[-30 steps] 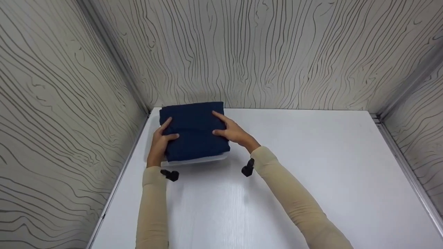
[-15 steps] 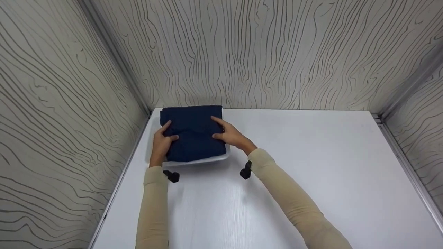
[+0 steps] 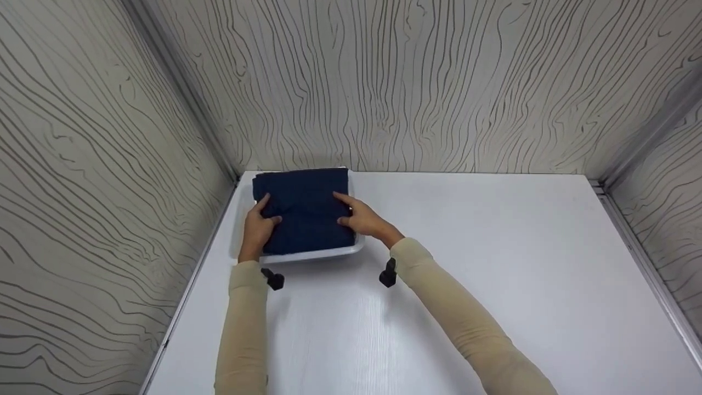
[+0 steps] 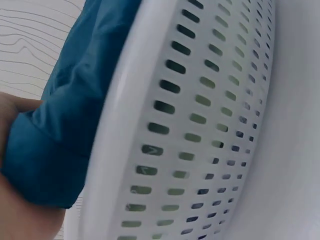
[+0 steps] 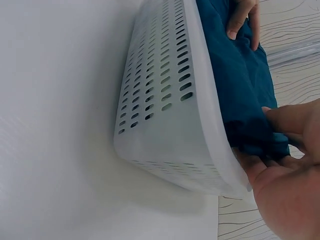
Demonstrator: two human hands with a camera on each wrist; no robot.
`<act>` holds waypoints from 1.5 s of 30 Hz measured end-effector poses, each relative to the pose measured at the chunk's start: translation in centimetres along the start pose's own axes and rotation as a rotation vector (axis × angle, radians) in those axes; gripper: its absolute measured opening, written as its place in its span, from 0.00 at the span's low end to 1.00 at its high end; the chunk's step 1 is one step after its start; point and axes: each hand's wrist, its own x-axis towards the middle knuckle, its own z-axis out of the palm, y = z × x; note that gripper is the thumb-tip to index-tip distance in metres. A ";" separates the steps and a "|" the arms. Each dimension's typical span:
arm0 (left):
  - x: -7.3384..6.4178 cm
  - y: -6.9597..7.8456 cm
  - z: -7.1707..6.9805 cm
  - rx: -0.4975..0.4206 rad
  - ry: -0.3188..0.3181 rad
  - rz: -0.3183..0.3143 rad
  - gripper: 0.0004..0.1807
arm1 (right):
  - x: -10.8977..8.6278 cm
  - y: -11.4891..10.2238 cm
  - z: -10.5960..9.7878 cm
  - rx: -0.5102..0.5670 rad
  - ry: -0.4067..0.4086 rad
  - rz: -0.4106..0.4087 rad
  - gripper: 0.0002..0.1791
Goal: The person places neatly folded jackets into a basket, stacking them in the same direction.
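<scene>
A folded dark blue cloth [image 3: 307, 219] lies at the mouth of a white plastic basket [image 3: 315, 255], covering most of its opening. My left hand [image 3: 255, 230] grips the cloth's left edge, thumb on top. On the opposite edge, my right hand [image 3: 366, 218] pinches the cloth, its thumb and a finger over the upper face. In the right wrist view, the right fingers [image 5: 255, 167] tuck under the cloth just inside the basket rim [image 5: 215, 110]. The left wrist view shows the cloth [image 4: 75, 120] bulging above the slotted basket wall [image 4: 155, 95]. The basket's contents are mostly hidden.
The basket stands on a white table [image 3: 493, 263], near its far left corner. Behind rises a wood-grain patterned wall [image 3: 411, 82], and another wall [image 3: 82, 164] runs along the left side. Metal framing lines the table's sides.
Both hands have lowered the blue cloth, pulling it slightly nearer and leftward. More of the basket's front and right rim now shows. Both hands have kept their grip.
</scene>
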 end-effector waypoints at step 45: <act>-0.7 0.1 4.2 0.724 -0.226 0.158 0.37 | -1.2 1.8 1.9 -0.760 0.013 -0.081 0.31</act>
